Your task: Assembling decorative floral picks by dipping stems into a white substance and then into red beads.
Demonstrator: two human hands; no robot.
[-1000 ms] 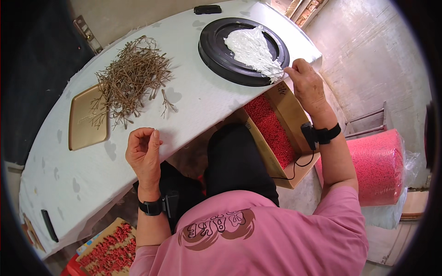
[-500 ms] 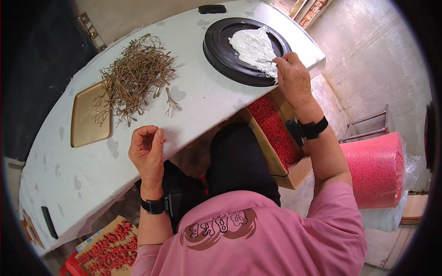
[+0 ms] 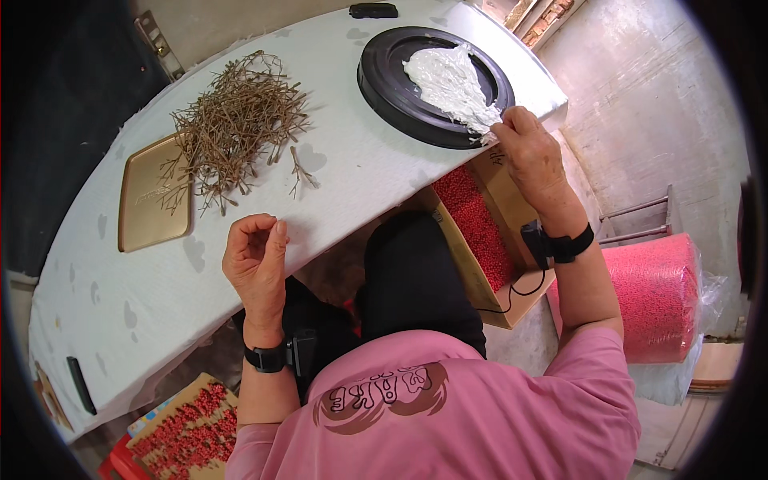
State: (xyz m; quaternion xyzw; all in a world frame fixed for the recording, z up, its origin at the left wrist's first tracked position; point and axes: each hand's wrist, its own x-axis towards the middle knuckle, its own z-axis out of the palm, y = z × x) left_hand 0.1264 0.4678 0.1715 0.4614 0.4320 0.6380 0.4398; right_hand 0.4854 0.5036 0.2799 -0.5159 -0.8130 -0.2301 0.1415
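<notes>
My right hand (image 3: 534, 156) is closed in a pinch at the near right rim of a round black tray (image 3: 384, 104). Its fingers hold a thin twig, mostly hidden now, with its tip at the edge of the thick white paste (image 3: 448, 80) spread on the tray. Over the table's near edge, my left hand (image 3: 258, 260) is curled with thumb and forefinger together; whatever they may hold is too small to make out. Beyond it lies a single forked twig (image 3: 300, 172), beside a tangled heap of brown twigs (image 3: 240, 120).
The heap partly covers a gold rectangular tray (image 3: 152, 228) on the white-clothed table (image 3: 240, 264). Below the edge stands a carton of red berries (image 3: 476, 228). A wrapped pink-red bale (image 3: 648, 296) is at right. Red berry sprigs (image 3: 192, 428) lie on a board at lower left.
My right hand has moved slightly right and toward the tray's rim, drawing the twig to the edge of the paste. My left hand has hardly moved.
</notes>
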